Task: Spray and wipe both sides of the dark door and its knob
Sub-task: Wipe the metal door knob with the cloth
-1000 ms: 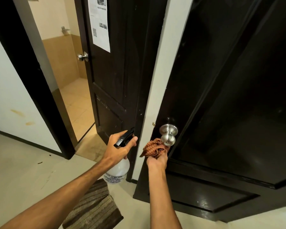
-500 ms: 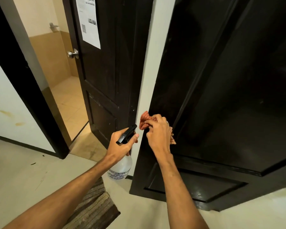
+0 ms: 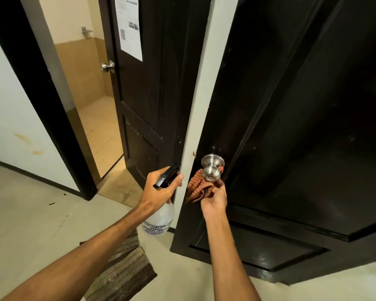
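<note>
Gripping a cloth [image 3: 197, 187] just under the knob [image 3: 211, 172], the right hand [image 3: 214, 199] touches it.

The door [image 3: 291, 127] is dark shiny wood, the knob [image 3: 212, 168] is smooth shiny metal, the rag [image 3: 197, 189] is soft cloth, and the bottle [image 3: 160, 218] is see-through plastic.

The left arm, bare, enters at the lower left corner and runs diagonally up and to the right, with the wrist nearly straight. The left hand [image 3: 161, 192], its back to the camera, grips the neck of a bottle [image 3: 159, 218] just under the spray head. The right arm, bare, rises almost vertically from the bottom edge. The right hand [image 3: 214, 199], just beside the left, holds a bunched cloth [image 3: 197, 189], with its fingers [image 3: 221, 184] curled upward.
</note>
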{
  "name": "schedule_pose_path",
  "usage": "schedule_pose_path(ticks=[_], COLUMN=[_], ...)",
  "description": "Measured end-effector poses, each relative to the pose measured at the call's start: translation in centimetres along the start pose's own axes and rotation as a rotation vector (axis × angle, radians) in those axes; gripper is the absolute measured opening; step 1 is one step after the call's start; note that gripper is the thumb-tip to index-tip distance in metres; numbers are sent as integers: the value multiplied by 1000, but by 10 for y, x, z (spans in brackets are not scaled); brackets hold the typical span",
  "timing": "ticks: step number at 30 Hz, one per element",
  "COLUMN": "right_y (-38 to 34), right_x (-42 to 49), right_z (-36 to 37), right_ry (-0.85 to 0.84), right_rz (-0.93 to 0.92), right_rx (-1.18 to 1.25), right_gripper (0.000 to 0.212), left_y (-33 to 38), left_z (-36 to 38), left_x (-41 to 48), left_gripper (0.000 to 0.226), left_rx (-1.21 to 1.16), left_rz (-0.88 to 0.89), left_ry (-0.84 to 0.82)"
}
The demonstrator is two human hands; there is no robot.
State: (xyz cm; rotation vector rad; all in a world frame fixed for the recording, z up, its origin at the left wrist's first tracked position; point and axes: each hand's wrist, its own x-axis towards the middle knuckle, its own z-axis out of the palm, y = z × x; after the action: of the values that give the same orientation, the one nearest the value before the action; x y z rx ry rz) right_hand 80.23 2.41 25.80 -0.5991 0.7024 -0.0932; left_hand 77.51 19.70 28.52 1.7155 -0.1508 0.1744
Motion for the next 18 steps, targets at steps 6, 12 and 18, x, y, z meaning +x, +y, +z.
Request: schedule_pose_path(ticks=[6, 12, 18], right_y=[-25, -51, -25], right_x=[-20, -40, -36], right_z=[-9, 40, 19], right_ry=[-23, -441, -195], right_rz=[-417, -1229, -1254], right_rx=[-13, -1829, -1627], right_gripper=[48, 32, 40], left_y=[4, 2, 7], left_z=[-1, -2, 8], left_x=[-2, 0, -3], left_gripper=[22, 12, 9], left_rx=[-15, 40, 1], left_rz=[-37, -22, -24], left_ry=[10, 41, 27])
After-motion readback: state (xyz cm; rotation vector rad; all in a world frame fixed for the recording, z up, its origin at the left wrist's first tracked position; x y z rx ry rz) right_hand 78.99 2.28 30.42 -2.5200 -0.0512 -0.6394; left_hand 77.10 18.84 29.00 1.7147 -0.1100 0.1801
